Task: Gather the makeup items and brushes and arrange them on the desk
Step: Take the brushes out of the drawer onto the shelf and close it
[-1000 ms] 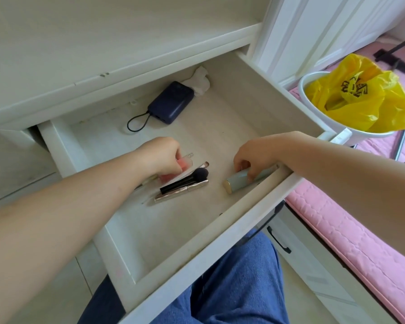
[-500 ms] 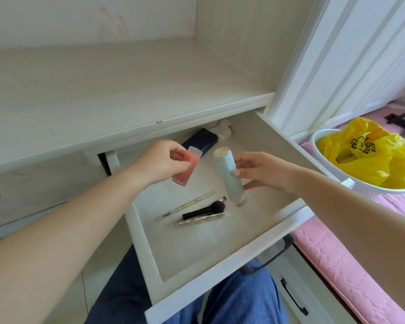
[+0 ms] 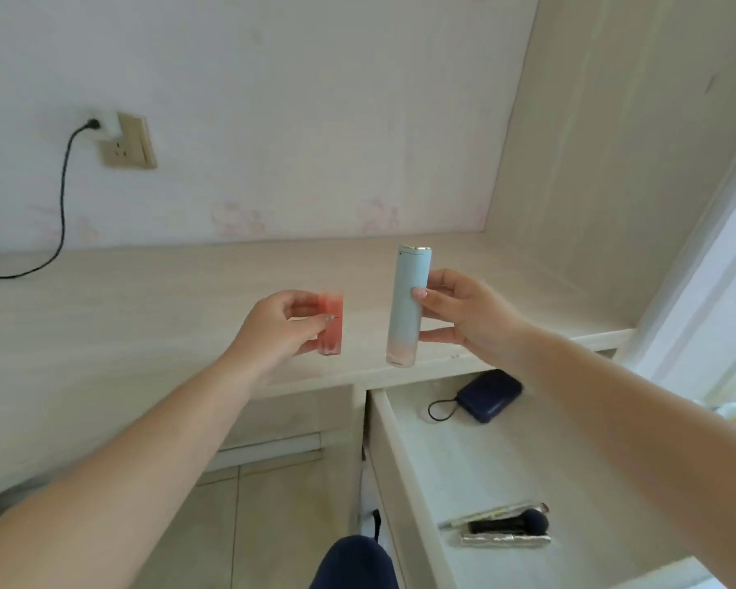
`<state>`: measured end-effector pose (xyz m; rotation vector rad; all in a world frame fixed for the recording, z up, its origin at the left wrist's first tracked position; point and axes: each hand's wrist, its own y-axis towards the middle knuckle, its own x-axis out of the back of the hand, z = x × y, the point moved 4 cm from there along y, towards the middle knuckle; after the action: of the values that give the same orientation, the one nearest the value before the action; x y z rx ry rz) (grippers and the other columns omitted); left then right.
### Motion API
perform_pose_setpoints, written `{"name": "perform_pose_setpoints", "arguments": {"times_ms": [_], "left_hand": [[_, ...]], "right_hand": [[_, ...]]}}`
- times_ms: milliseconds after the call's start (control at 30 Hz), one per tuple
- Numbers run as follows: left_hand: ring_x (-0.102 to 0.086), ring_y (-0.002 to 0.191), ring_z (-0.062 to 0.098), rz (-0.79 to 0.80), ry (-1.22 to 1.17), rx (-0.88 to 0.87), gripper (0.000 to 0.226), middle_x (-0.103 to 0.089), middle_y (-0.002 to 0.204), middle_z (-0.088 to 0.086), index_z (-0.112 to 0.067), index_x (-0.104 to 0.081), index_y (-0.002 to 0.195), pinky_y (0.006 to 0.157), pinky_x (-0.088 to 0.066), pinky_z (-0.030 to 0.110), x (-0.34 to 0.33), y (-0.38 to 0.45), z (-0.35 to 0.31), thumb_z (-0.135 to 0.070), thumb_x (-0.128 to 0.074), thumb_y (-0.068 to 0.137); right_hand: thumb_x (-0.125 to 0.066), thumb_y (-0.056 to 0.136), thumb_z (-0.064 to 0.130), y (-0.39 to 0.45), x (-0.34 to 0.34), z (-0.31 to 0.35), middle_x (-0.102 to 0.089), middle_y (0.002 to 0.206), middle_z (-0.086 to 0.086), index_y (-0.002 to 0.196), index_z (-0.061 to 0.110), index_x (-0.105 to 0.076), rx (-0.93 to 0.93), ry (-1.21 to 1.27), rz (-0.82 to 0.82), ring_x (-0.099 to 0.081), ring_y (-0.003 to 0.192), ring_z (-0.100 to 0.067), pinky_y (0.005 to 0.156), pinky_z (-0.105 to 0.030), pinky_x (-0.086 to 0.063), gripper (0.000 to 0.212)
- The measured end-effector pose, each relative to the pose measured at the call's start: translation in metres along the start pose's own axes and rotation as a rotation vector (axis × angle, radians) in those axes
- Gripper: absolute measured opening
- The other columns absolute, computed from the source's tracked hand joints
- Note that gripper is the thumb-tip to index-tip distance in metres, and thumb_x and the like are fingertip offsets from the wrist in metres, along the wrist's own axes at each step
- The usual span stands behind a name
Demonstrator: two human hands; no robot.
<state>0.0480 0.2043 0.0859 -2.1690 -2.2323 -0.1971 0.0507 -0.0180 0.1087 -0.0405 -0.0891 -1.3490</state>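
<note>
Two upright tubes: pink-red block (image 3: 330,329), pale-blue cylinder (image 3: 406,308).

A home bedroom: floral wallpaper (image 3: 273,121), built-in desk (image 3: 124,316).

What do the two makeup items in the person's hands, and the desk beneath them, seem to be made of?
Pink tube in the left hand: probably translucent plastic, since light shows through it.
Tall blue-to-pink bottle in the right hand: likely matte plastic or coated metal, with a shiny gold rim.
Desk: pale wood-grain laminate, apparently.
</note>
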Motion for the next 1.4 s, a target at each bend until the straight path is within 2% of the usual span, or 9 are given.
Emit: {"name": "perform_pose_setpoints", "arguments": {"times_ms": [333, 467, 567, 633, 767, 900, 1067, 1233, 1400], "left_hand": [[-0.069, 0.071, 0.018, -0.287, 0.148, -0.151, 0.019, -0.071, 0.097, 0.009, -0.012, -0.067, 0.1, 0.077, -0.057, 0.036, 0.159, 0.08, 0.011, -0.008, -0.067, 0.081], [-0.068, 0.079, 0.013, -0.372, 0.188, -0.158, 0.018, -0.069, 0.09, 0.001, -0.011, -0.065, 0.098, 0.066, -0.051, 0.014, 0.2, 0.109, 0.031, -0.007, -0.069, 0.08], [-0.067, 0.085, 0.014, -0.398, 0.196, -0.132, 0.019, -0.07, 0.09, -0.001, -0.011, -0.065, 0.099, 0.073, -0.049, 0.021, 0.219, 0.131, 0.049, -0.006, -0.067, 0.081], [-0.067, 0.086, 0.016, -0.41, 0.207, -0.128, 0.018, -0.069, 0.085, -0.002, -0.012, -0.065, 0.097, 0.078, -0.049, 0.025, 0.229, 0.147, 0.059, -0.005, -0.066, 0.081], [-0.066, 0.091, 0.014, -0.445, 0.234, -0.12, 0.019, -0.07, 0.093, 0.0, -0.012, -0.065, 0.099, 0.077, -0.045, 0.02, 0.241, 0.17, 0.072, -0.004, -0.066, 0.081], [-0.065, 0.094, 0.014, -0.456, 0.254, -0.126, 0.021, -0.068, 0.098, -0.001, -0.012, -0.064, 0.1, 0.077, -0.043, 0.017, 0.249, 0.186, 0.079, -0.003, -0.065, 0.081], [-0.063, 0.091, 0.013, -0.467, 0.29, -0.138, 0.022, -0.064, 0.094, -0.007, -0.018, -0.061, 0.097, 0.075, -0.042, 0.012, 0.253, 0.192, 0.085, -0.003, -0.067, 0.081], [-0.064, 0.092, 0.013, -0.467, 0.304, -0.152, 0.027, -0.062, 0.091, -0.017, -0.026, -0.056, 0.09, 0.083, -0.047, 0.024, 0.254, 0.195, 0.091, -0.003, -0.068, 0.081], [-0.064, 0.099, 0.017, -0.473, 0.306, -0.124, 0.03, -0.062, 0.098, -0.01, -0.022, -0.055, 0.101, 0.087, -0.048, 0.028, 0.254, 0.196, 0.093, -0.005, -0.069, 0.08]], "right_hand": [[-0.062, 0.089, 0.02, 0.134, -0.119, 0.019, -0.063, 0.114, -0.006, 0.119, 0.011, -0.055, 0.048, 0.007, 0.008, -0.061, 0.11, -0.018, 0.087, -0.039, -0.055, 0.032], [-0.061, 0.089, 0.015, 0.184, -0.165, 0.013, -0.06, 0.11, -0.005, 0.119, 0.009, -0.053, 0.052, 0.035, -0.031, -0.059, 0.107, -0.019, 0.088, -0.04, -0.053, 0.031], [-0.062, 0.089, 0.015, 0.219, -0.193, 0.005, -0.061, 0.115, -0.008, 0.119, 0.01, -0.055, 0.042, 0.03, -0.035, -0.059, 0.109, -0.02, 0.093, -0.045, -0.052, 0.032], [-0.061, 0.089, 0.015, 0.239, -0.207, 0.0, -0.062, 0.115, -0.006, 0.118, 0.012, -0.057, 0.047, 0.011, -0.025, -0.059, 0.109, -0.02, 0.091, -0.042, -0.053, 0.03], [-0.06, 0.09, 0.015, 0.269, -0.225, -0.006, -0.061, 0.099, 0.003, 0.103, 0.019, -0.061, 0.075, -0.029, 0.004, -0.058, 0.104, -0.018, 0.091, -0.041, -0.053, 0.014], [-0.06, 0.09, 0.015, 0.291, -0.233, -0.009, -0.06, 0.092, 0.009, 0.103, 0.021, -0.06, 0.078, -0.066, 0.014, -0.058, 0.1, -0.016, 0.091, -0.04, -0.053, 0.015], [-0.061, 0.09, 0.015, 0.301, -0.238, -0.016, -0.061, 0.095, 0.006, 0.105, 0.02, -0.06, 0.069, -0.08, 0.026, -0.058, 0.102, -0.017, 0.09, -0.038, -0.053, 0.016], [-0.063, 0.088, 0.016, 0.305, -0.237, -0.019, -0.063, 0.101, 0.004, 0.112, 0.019, -0.06, 0.064, -0.089, 0.029, -0.06, 0.099, -0.015, 0.086, -0.033, -0.053, 0.024], [-0.064, 0.087, 0.015, 0.302, -0.238, -0.018, -0.062, 0.11, 0.002, 0.121, 0.017, -0.057, 0.049, -0.104, 0.049, -0.06, 0.1, -0.014, 0.084, -0.03, -0.052, 0.035]]}}
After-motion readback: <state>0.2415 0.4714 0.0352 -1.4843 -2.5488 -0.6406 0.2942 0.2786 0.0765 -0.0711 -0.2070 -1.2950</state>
